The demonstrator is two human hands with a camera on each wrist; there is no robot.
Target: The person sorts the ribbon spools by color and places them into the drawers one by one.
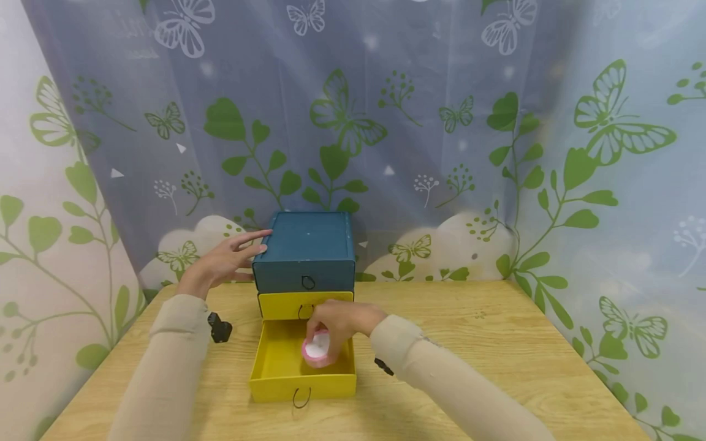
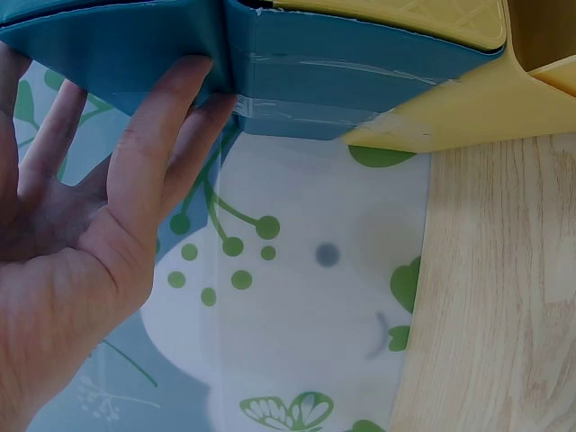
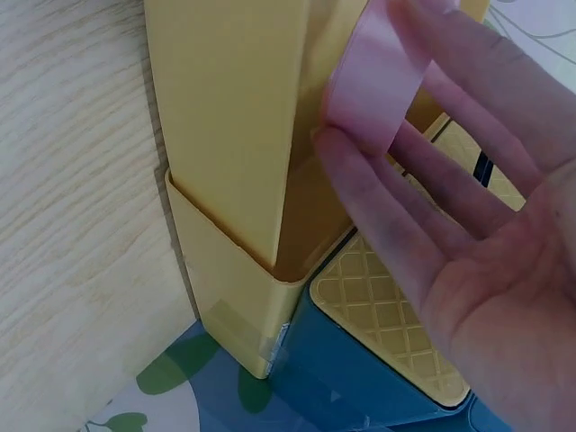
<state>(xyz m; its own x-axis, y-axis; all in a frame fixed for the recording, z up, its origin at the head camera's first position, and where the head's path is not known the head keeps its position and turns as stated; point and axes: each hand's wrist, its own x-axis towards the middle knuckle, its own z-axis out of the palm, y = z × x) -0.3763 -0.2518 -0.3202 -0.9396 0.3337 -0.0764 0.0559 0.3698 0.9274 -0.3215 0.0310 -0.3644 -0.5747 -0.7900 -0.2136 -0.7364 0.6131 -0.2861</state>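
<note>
My right hand grips a roll of pink ribbon with a white centre. It holds the roll inside the pulled-out bottom drawer, which is yellow with a dark loop handle. In the right wrist view, thumb and fingers pinch the shiny ribbon at its edges. My left hand touches the left side of the blue top box of the drawer stack, its fingers spread. The left wrist view shows those fingers fairly straight against the blue wall.
The yellow middle drawer is in place, with its loop handle at the front. The stack stands on a wood-grain table near a curtain printed with leaves and butterflies. Clear tape crosses the stack's side.
</note>
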